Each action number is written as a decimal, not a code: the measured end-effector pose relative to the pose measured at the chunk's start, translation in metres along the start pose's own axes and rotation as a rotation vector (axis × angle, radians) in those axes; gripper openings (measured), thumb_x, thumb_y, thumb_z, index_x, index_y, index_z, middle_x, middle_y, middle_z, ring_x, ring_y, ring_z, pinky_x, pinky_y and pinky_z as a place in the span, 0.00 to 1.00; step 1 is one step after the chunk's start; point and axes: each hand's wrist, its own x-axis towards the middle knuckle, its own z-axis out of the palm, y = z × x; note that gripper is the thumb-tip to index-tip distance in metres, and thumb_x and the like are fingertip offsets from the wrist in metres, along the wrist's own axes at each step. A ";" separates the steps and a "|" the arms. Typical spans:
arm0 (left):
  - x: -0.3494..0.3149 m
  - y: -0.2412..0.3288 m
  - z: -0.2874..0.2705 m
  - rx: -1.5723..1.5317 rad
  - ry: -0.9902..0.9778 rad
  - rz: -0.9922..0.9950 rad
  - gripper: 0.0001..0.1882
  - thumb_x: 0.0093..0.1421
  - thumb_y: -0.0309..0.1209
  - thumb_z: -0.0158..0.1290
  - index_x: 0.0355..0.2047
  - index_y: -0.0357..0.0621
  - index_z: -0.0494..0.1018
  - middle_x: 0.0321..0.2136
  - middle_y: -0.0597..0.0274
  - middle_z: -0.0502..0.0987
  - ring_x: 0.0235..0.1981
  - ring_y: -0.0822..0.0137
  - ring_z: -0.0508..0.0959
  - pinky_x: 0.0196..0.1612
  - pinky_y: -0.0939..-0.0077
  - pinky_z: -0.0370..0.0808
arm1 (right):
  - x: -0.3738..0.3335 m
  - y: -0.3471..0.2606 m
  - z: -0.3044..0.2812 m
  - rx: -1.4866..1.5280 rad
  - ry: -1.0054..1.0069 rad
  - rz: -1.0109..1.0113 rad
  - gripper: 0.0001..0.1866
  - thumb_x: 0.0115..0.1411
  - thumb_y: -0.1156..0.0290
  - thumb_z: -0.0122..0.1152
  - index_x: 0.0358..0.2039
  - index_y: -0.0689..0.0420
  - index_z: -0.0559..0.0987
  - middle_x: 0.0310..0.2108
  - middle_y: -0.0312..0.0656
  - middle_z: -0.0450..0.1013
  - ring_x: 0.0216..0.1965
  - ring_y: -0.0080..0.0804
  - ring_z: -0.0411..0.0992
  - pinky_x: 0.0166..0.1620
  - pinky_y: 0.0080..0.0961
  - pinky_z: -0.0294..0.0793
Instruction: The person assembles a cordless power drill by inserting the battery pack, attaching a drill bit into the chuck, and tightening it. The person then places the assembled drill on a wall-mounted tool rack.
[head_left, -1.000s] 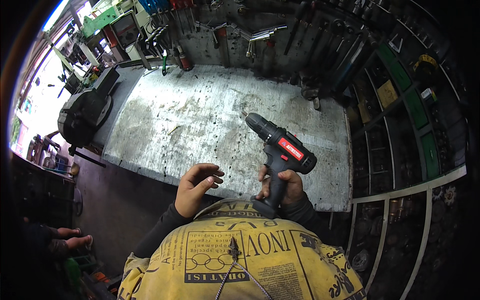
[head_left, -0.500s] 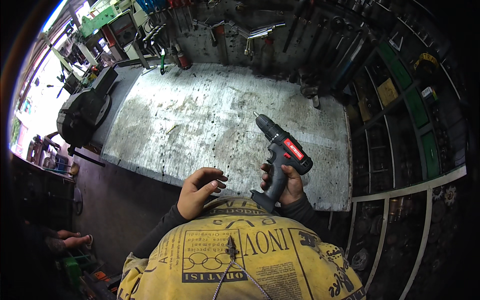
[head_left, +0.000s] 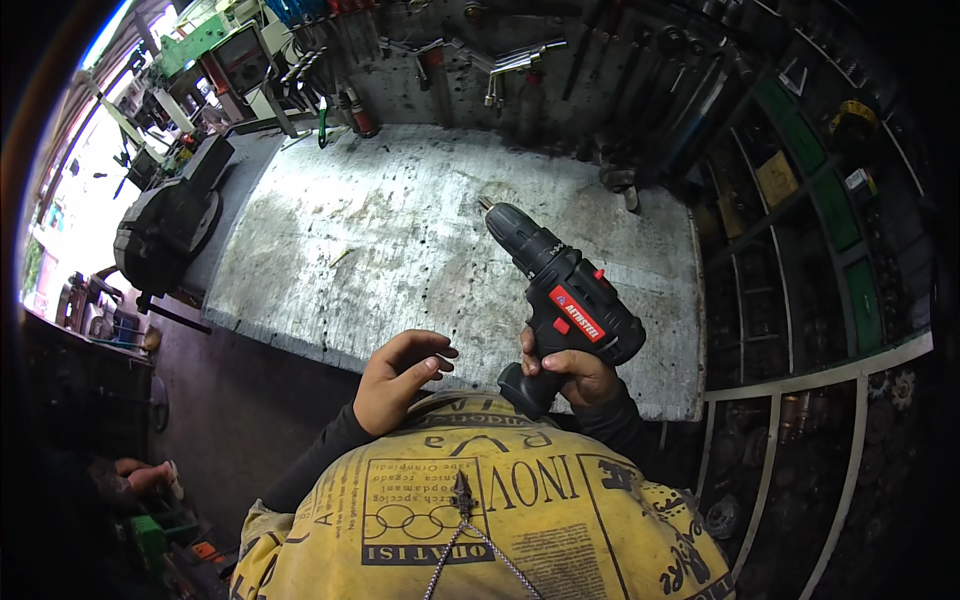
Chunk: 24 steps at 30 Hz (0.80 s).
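Drill (head_left: 572, 295) has shifted nearer, handle (head_left: 546, 343) between right fingers (head_left: 527, 343) and thumb (head_left: 568, 363).

Blown-out light at far left, glare on the workbench (head_left: 400, 240), dark fisheye-bent edges

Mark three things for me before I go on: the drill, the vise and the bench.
Drill (head_left: 578, 313): head view, on the red label of its housing.
Vise (head_left: 160, 235): head view, on its dark body.
Bench (head_left: 420, 250): head view, on its bare top.
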 end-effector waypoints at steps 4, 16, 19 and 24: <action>0.006 0.010 0.004 0.051 -0.043 0.089 0.16 0.64 0.28 0.50 0.51 0.34 0.68 0.45 0.53 0.76 0.46 0.66 0.76 0.51 0.70 0.71 | -0.001 -0.007 0.011 -0.282 -0.002 -0.013 0.31 0.48 0.79 0.62 0.54 0.61 0.66 0.38 0.43 0.72 0.34 0.27 0.71 0.41 0.27 0.73; 0.017 0.017 0.011 -0.234 -0.094 0.166 0.45 0.59 0.46 0.57 0.66 0.35 0.48 0.56 0.47 0.64 0.51 0.62 0.72 0.52 0.68 0.71 | 0.016 -0.018 0.038 -1.734 0.035 -0.723 0.39 0.50 0.71 0.63 0.65 0.51 0.64 0.28 0.42 0.69 0.24 0.36 0.72 0.29 0.31 0.72; 0.015 0.013 0.018 -0.175 -0.057 0.172 0.47 0.58 0.49 0.58 0.66 0.35 0.46 0.55 0.50 0.65 0.52 0.63 0.70 0.52 0.67 0.71 | 0.017 -0.013 0.041 -1.799 0.019 -0.742 0.35 0.53 0.68 0.60 0.64 0.47 0.67 0.24 0.38 0.65 0.24 0.33 0.69 0.29 0.29 0.70; 0.012 0.011 0.026 -0.297 -0.026 0.080 0.47 0.55 0.42 0.64 0.65 0.36 0.47 0.54 0.53 0.66 0.52 0.66 0.70 0.54 0.68 0.71 | 0.018 -0.010 0.043 -1.833 -0.010 -0.733 0.33 0.54 0.65 0.59 0.63 0.45 0.67 0.22 0.37 0.62 0.23 0.32 0.68 0.27 0.29 0.68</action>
